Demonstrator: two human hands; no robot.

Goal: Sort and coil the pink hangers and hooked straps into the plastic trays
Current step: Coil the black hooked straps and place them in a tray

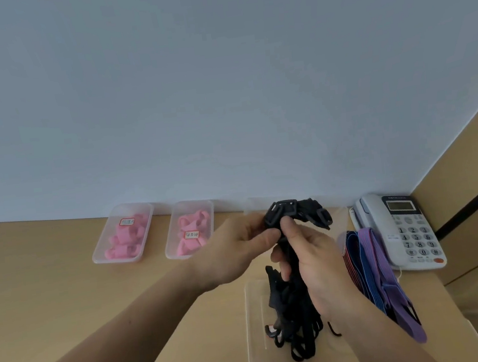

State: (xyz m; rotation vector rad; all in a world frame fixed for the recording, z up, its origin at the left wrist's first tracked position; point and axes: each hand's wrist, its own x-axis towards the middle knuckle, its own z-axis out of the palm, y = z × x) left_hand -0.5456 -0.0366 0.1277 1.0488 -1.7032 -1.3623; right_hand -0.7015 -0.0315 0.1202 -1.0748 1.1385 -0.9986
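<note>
Both hands hold a bundle of black hooked straps (298, 308) above a clear plastic tray (256, 327) near the table's front. My left hand (234, 252) pinches the bundle's top, where several black hooks (298, 214) fan out. My right hand (309, 259) grips the straps just below that. The loose strap ends hang down into the tray. Two clear trays stand at the back: the left tray (99, 250) and the tray next to it (171, 248), each holding pink hangers (128, 238) and a small label.
Purple and blue elastic straps (376, 269) lie to the right of my right hand, partly under my forearm. A white desk telephone (407, 230) sits at the back right. A wall runs behind the wooden table (51, 291), and a wooden panel borders its right side.
</note>
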